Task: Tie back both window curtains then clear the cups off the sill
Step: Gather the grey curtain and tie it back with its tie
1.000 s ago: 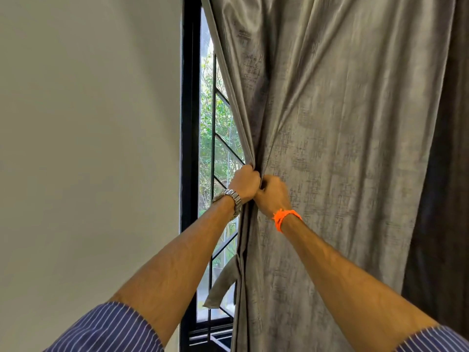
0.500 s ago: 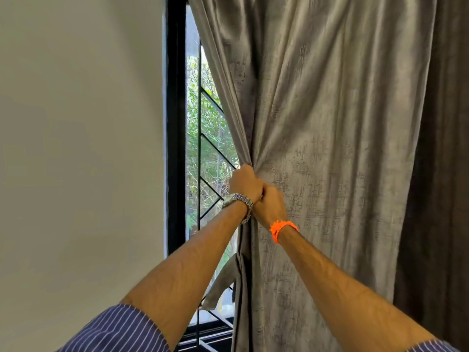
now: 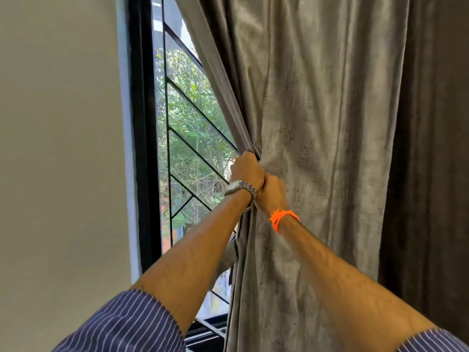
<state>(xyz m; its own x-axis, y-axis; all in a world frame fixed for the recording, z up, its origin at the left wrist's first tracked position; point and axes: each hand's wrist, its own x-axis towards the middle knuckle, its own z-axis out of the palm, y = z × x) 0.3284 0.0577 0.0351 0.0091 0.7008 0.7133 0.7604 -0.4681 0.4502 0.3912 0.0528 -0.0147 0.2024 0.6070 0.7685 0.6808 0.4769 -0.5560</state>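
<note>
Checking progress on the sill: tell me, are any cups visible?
No. Only the curtain, both hands and window bars show.

Home room, grey curtain [image 3: 317, 123], black barred window [image 3: 182, 138], plain wall [image 3: 58, 148], trees outside

A grey, faintly mottled curtain [image 3: 317, 123] is hung over the right part of the window, its left edge gathered into a tight bunch at mid-height so that the folds fan upward and the lower cloth falls straight below.
</note>
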